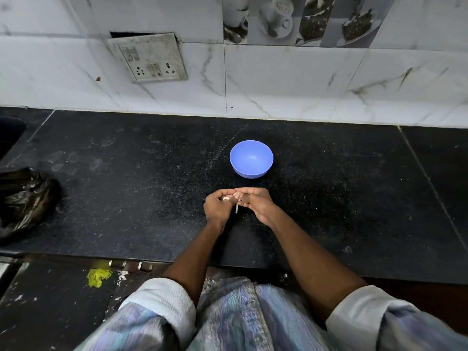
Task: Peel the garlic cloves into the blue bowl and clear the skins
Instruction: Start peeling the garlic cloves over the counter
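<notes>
Both hands, left hand point(217, 207) and right hand point(255, 202), pinch 1 garlic clove point(231, 198); I judge peeling underway, next dropping it into the far blue bowl point(251, 159).

Both hands, left hand point(217, 206) and right hand point(255, 202), pinch a garlic clove point(231, 198) near the blue bowl point(251, 158).
</notes>
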The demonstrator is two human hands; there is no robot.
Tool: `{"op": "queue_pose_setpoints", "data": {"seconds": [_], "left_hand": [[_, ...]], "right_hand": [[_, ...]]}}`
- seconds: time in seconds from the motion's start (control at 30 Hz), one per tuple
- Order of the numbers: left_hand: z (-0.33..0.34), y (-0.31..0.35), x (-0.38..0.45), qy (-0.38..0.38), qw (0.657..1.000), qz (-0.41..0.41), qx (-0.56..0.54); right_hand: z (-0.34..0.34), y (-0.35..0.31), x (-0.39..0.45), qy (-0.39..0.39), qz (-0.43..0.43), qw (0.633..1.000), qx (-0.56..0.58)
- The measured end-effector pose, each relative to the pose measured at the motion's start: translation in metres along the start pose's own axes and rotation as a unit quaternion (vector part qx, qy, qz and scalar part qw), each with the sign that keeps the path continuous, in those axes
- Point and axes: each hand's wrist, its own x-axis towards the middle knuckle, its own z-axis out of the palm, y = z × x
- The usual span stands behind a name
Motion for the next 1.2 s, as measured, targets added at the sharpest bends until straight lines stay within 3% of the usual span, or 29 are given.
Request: {"op": "queue_pose_setpoints", "data": {"seconds": [0.27, 0.47, 0.6, 1.0, 1.2], "left_hand": [[0.002, -0.002, 0.001, 0.071, 0.995, 0.011, 0.065], [0.007, -0.001, 0.006, 0.032, 0.997, -0.063, -0.007], [0.007, 0.0, 0.006, -0.02, 0.993, -0.07, -0.088], [0.008, 0.002, -0.001, 0.068, 0.986, 0.04, 0.145], [0.014, 0.007, -0.007, 0.095, 0.978, 0.04, 0.182]], "right_hand": [[0.001, -0.002, -0.001, 0.004, 0.006, 0.999, -0.031], [-0.004, -0.006, -0.003, -0.002, 0.034, 0.999, 0.031], [-0.008, -0.003, -0.005, -0.006, 0.02, 1.0, 0.008], [-0.001, 0.007, -0.006, 0.038, 0.001, 0.999, -0.034], [0.004, 0.004, -0.009, 0.047, 0.009, 0.999, 0.005]]}}
